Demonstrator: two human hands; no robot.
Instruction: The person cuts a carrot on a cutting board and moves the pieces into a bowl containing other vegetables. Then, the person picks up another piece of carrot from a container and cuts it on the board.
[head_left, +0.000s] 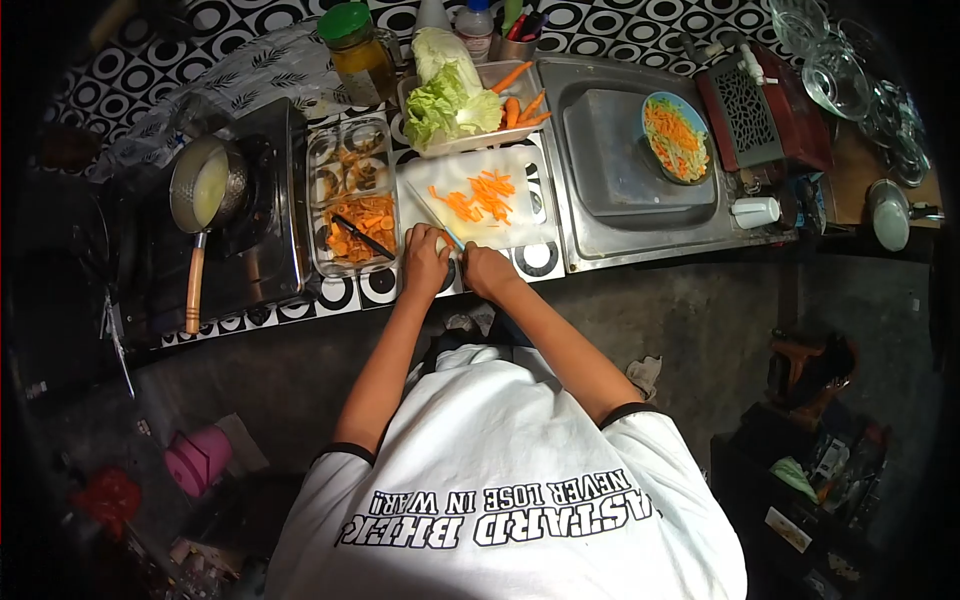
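My right hand (488, 272) is closed around the blue handle of a knife (430, 207), whose blade points away to the upper left over the cutting board's near left corner. Beside it, my left hand (426, 260) has its fingers curled down at the board's edge; a pale bit shows at the fingertips, too small to name. Cut carrot strips (490, 195) lie in a loose pile on the white cutting board (525, 228). Left of the board, a clear tray (318, 262) holds orange peelings (350, 243), with a black-handled tool (363, 236) lying across them.
A saucepan (205, 185) stands on the stove (270, 230) at left. Behind the board, a container (440, 145) holds lettuce (440, 108), cabbage (442, 55) and carrots (513, 110). A blue bowl of shredded vegetables (676, 138) sits over the sink (585, 235). Glassware (838, 80) stands far right.
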